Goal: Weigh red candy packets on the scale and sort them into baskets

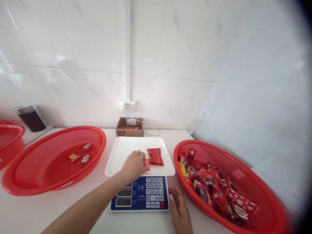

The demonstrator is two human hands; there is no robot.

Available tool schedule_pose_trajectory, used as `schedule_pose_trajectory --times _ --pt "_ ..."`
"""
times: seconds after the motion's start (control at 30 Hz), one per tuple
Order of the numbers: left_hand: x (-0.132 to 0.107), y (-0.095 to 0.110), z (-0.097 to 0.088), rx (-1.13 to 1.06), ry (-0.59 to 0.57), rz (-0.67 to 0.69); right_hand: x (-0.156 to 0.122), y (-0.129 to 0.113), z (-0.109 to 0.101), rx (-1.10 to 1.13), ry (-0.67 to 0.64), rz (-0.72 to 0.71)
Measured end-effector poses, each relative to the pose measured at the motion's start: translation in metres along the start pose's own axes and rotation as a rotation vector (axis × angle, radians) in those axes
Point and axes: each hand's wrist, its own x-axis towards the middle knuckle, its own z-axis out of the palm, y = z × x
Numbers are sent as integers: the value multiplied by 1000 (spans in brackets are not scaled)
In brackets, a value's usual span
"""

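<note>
My left hand (133, 165) reaches over the white weighing tray (119, 152), its fingers closed on a small red candy packet (146, 162). Just right of it on the tray lies a bigger red packet (155, 156). Below the tray is the blue panel of a digital scale (140, 201), with number keys and three display windows. Beside the scale's right edge my right hand (179, 208) is loosely curved, fingers a little apart, with nothing visible in it. Close to that hand stands a red basket (265, 177) holding many wrapped snacks (212, 182).
Another red basket (36, 156) on the left holds three small packets (85, 160). Behind the tray sits a small cardboard box (130, 132) with a few packets. A dark bottle (31, 120) and part of another red basket (11, 143) are at far left. A wall socket (128, 106) is behind.
</note>
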Motion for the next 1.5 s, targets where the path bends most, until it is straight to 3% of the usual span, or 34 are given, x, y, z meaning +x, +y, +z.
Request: schedule_pose_trajectory --times 0.1,0.23,0.43,0.63,0.77,0.87,0.97,1.07,1.17,1.3,1.4,1.5 --pt "3 2 0 -114 9 -75 0 0 0 -10 -3 4" --pt "17 9 0 -183 17 -80 -2 -2 1 -33 9 9" --pt "45 14 13 -178 -26 -146 -5 -3 5 -45 41 -51" --pt "47 21 10 -255 -46 -148 -8 4 4 -136 49 -88" --pt "23 32 3 -403 2 -124 -20 -4 3 -294 200 -363" --pt "-11 44 -2 -654 19 -30 -25 -38 11 -224 235 -488" --pt "-45 51 -7 -804 -14 -16 -18 -84 22 -28 192 -385" --pt "-70 46 -8 -845 -38 -68 -11 -116 29 -20 19 -223" --pt "-88 34 -9 -911 -67 -77 -13 -124 36 -62 -34 -199" --pt "-110 23 -10 -1025 -143 20 -22 -117 54 -95 -87 -233" --pt "-119 12 -19 -874 -20 -31 -26 -114 66 -86 -173 -293" --pt "-118 -17 -47 -598 240 -151 -25 -115 62 -128 -191 -368"
